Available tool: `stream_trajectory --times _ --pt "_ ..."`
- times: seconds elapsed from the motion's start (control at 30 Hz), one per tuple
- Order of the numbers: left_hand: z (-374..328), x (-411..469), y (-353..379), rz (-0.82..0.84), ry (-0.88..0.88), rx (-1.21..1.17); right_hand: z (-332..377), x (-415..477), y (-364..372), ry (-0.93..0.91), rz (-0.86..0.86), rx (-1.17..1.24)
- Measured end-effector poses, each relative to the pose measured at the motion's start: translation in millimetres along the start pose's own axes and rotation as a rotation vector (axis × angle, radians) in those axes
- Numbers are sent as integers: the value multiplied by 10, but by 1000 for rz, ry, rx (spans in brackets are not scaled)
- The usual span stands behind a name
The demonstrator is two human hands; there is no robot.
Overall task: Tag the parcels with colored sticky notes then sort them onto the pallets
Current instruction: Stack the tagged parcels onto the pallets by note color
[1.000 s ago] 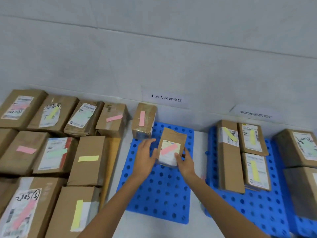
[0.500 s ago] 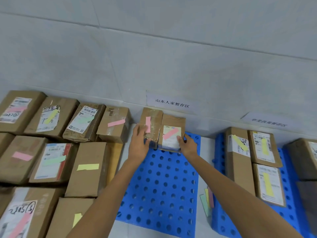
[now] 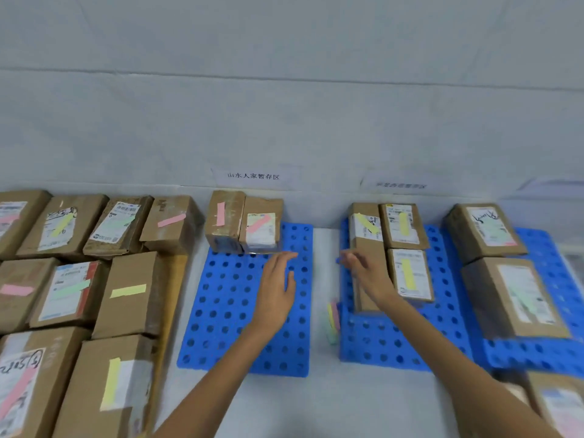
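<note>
Two brown parcels stand side by side at the far end of the left blue pallet [image 3: 227,314]: one with an upright pink note [image 3: 222,222] and the small parcel with a slanted pink note [image 3: 262,227]. My left hand [image 3: 278,289] hovers open over the pallet, just in front of the small parcel and apart from it. My right hand [image 3: 366,273], blurred and with fingers spread, is over the left edge of the middle blue pallet [image 3: 379,343], holding nothing. A stack of sticky notes [image 3: 333,320] lies between the two pallets.
The middle pallet holds parcels with yellow notes [image 3: 409,275]. The right pallet [image 3: 553,349] carries parcels with green notes [image 3: 512,295]. Several tagged parcels [image 3: 126,292] fill the floor at left. Another parcel [image 3: 556,403] sits at the bottom right. A wall with paper signs [image 3: 254,177] runs behind.
I set the small pink-tagged parcel down beside the other pink-tagged one at the back of the left pallet. Both hands let go and drew back; my right hand swung right.
</note>
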State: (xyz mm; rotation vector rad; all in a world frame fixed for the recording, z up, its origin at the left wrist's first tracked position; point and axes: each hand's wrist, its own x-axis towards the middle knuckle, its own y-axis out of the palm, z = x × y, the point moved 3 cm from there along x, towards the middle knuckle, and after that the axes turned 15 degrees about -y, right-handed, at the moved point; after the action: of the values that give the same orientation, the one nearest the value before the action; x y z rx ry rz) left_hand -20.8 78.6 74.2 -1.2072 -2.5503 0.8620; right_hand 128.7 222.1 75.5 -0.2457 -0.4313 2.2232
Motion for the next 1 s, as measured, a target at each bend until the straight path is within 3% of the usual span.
stream_trajectory --times 0.17,0.3,0.4,0.53,0.6,0.73,1.0 --pt "-492 -850 859 183 30 -8 -204 -1011 -1266 -80 -113 -62" --pt "-841 -1568 1709 358 -6 -20 -773 -1987 -2258 19 -201 -169" --pt "-973 -1978 2345 522 -126 0 -1154 -2566 -2684 117 -124 -309" --pt "-1091 -2428 2907 650 -359 85 -1589 -3074 -2628 266 162 -395" --pt "-1120 -2617 3056 712 -432 95 -1741 -3219 -2505 288 222 -409" --pt "-1141 -2782 3197 749 -525 143 -1779 -3295 -2403 239 200 -410" --pt "-1150 -2693 3314 642 -633 121 -1857 -3273 -2270 207 175 -425"
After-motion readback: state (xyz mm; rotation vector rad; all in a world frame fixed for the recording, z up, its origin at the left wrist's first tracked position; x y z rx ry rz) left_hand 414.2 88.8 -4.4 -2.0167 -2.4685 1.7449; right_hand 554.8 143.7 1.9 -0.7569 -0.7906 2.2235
